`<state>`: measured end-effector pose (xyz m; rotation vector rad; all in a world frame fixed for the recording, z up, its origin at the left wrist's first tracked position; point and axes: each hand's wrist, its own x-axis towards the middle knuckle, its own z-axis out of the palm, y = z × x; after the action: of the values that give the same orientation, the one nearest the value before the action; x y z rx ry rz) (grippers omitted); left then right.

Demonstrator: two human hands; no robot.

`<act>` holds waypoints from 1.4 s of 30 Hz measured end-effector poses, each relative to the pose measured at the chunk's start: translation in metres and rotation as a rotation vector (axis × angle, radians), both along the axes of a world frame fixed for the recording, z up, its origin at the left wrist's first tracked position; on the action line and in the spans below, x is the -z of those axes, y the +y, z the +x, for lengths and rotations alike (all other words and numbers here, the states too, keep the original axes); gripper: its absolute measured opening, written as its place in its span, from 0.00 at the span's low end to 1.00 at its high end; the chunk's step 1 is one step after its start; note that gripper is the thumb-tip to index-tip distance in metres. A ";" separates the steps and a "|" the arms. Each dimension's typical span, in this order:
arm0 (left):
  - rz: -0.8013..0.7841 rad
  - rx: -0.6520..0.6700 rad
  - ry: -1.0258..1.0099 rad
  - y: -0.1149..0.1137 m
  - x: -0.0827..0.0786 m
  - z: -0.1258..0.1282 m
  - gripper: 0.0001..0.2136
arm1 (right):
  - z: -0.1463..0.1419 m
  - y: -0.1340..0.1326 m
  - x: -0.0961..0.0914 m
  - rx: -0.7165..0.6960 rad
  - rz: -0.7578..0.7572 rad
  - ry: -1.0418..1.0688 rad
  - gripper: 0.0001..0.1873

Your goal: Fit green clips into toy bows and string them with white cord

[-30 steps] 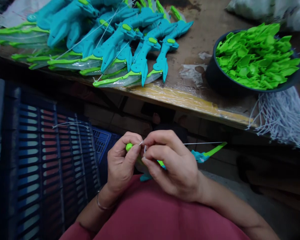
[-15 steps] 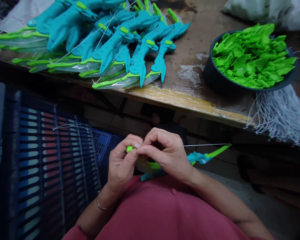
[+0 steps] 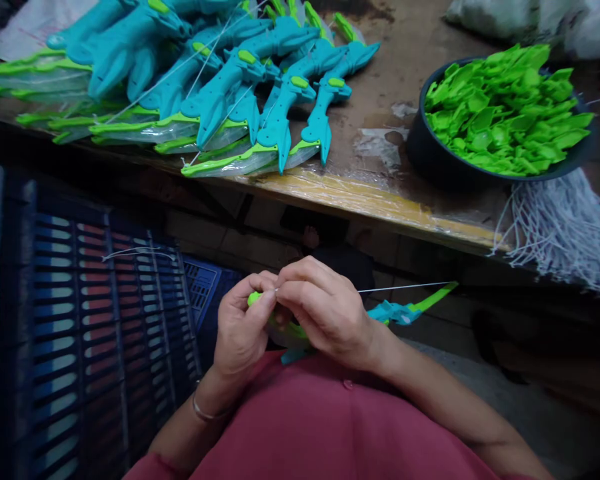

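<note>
A toy bow (image 3: 395, 313) in teal and lime green lies across my lap, its middle hidden behind my right hand. My left hand (image 3: 244, 327) is closed on the bow's left green tip (image 3: 253, 298), thumb and forefinger pinched around it. Against those fingertips, my right hand (image 3: 325, 310) pinches the end of the white string (image 3: 405, 287). The string runs taut from behind the right hand to the bow's far green tip (image 3: 450, 288). Whether the string end is knotted cannot be made out.
Finished-looking toy bows (image 3: 260, 57) are piled on the wooden table (image 3: 380, 207). A dark tub (image 3: 430, 150) of green plastic parts stands at right, beside a bundle of white strings (image 3: 565, 233). Blue plastic crates (image 3: 125, 333) stand at my left.
My right fingers have shifted slightly and curled closer together at the bow's left tip. The bow and string have moved a little left. The view has shifted slightly.
</note>
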<state>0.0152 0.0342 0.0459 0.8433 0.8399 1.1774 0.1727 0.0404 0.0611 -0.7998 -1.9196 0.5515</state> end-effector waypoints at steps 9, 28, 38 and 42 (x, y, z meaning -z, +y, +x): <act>0.099 -0.031 0.088 -0.002 0.007 -0.001 0.04 | 0.000 0.003 -0.002 0.035 -0.151 0.082 0.04; 0.126 0.067 0.049 -0.004 0.006 -0.001 0.09 | -0.007 -0.006 0.010 0.314 0.268 -0.121 0.02; 0.136 0.073 0.019 -0.001 0.004 0.002 0.11 | -0.003 -0.013 0.005 0.426 0.200 -0.105 0.03; 0.122 0.036 0.094 -0.003 0.009 -0.002 0.09 | -0.004 -0.012 0.003 0.287 0.106 -0.086 0.07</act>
<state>0.0134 0.0312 0.0374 1.0167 0.8320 1.1737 0.1683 0.0283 0.0584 -1.0223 -1.8519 0.2422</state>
